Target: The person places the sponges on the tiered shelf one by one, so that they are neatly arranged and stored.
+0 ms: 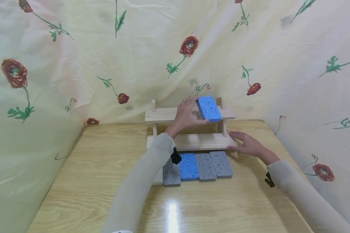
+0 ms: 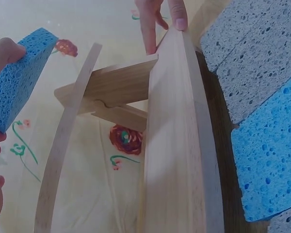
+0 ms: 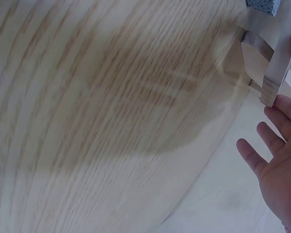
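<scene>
One blue sponge (image 1: pixel 209 109), a rounded-corner block pitted with dark pores, is pinched between the thumb and fingers of the left hand (image 1: pixel 186 115), held tilted above the upper board (image 1: pixel 160 115) of a wooden rack. The two hands are well apart. To the right of and lower than the left one, the right hand (image 1: pixel 246 144) touches the end of the lower board (image 1: pixel 202 141), its fingers mostly straight and spread, the thumb set apart from them at the front corner. Both boards are pale, straight-grained wood, joined by upright side pieces.

Below the left hand, in front of the rack, sponges lie flat in a row: a dark grey sponge (image 1: pixel 171 174), a second blue sponge (image 1: pixel 189 166) and two lighter grey sponges (image 1: pixel 205 166), the last of these nearest the right hand. A whitish slab (image 1: pixel 158 178) at the row's left end is partly hidden by the left sleeve (image 1: pixel 140 181). Under both hands spreads a glossy wood-grain table (image 1: pixel 99 168); beyond them hangs creased cream cloth (image 1: pixel 84 48) printed with red poppies and green stems.
</scene>
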Demonstrator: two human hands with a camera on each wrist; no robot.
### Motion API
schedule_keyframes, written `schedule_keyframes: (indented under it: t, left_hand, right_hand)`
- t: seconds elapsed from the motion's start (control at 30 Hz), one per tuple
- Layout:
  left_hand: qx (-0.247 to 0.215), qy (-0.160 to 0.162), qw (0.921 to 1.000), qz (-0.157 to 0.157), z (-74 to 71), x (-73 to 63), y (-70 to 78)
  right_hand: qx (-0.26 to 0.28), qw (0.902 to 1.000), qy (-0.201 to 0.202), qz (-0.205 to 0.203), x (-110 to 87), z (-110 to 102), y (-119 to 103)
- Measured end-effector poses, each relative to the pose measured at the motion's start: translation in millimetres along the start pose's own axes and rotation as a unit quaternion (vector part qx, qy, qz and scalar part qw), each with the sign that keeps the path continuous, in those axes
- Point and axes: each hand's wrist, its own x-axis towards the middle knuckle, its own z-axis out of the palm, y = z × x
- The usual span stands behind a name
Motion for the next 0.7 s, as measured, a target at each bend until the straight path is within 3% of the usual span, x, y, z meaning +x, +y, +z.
schedule_keyframes:
  t: [0.7]
  left_hand:
    - [0.009, -0.036, 0.9992, -0.012, 13.5, 17.1, -5.5]
  right_hand:
    - [0.002, 1.0, 0.004, -0.002, -2.2, -1, -2]
